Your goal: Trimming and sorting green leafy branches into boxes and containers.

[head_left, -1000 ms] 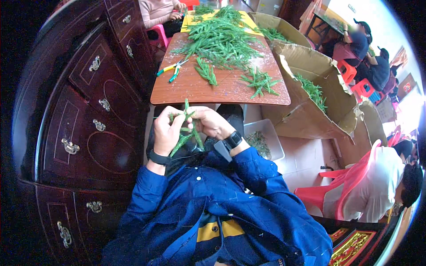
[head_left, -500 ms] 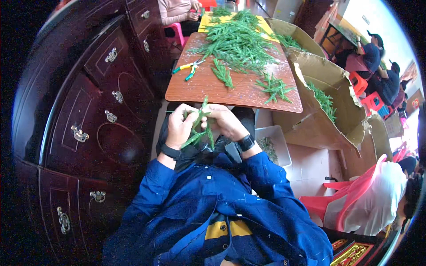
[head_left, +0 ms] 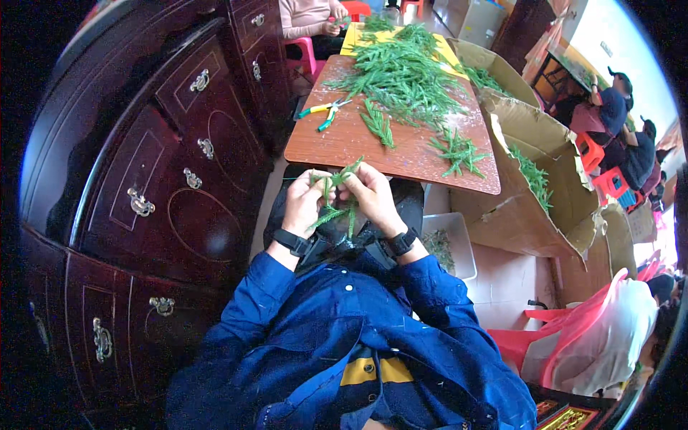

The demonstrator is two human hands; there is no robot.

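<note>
Both grips are closed to a fingertip pinch: my left hand (head_left: 302, 206) and my right hand (head_left: 375, 201) hold one branching green sprig (head_left: 332, 215) between thumbs and fingers, the contact points partly hidden by the fingers. The sprig lies between the hands, above my lap and just short of the table (head_left: 304, 149); its upper tips show between my fingers and its lower branches hang free. The two-sided pinch probably serves to steady the stem near its joint while leaving the branches uncrushed. Beyond the near edge of the table, the pliers (head_left: 334, 107) rest to the left with their handles toward the left side, seemingly for easy reach; a frond (head_left: 378, 125) lies at the middle, a cluster (head_left: 459, 153) near the right corner, and the heap (head_left: 401, 75) farther back, perhaps to keep the front of the board for working. Room for movement lies mainly upward and back toward my shirt (head_left: 344, 304); forward, the table edge limits low travel. The cabinet (head_left: 208, 229) bounds the left side, well apart from my hand, while the tub (head_left: 466, 252) stands low on the right and the box (head_left: 516, 208) beyond it.
</note>
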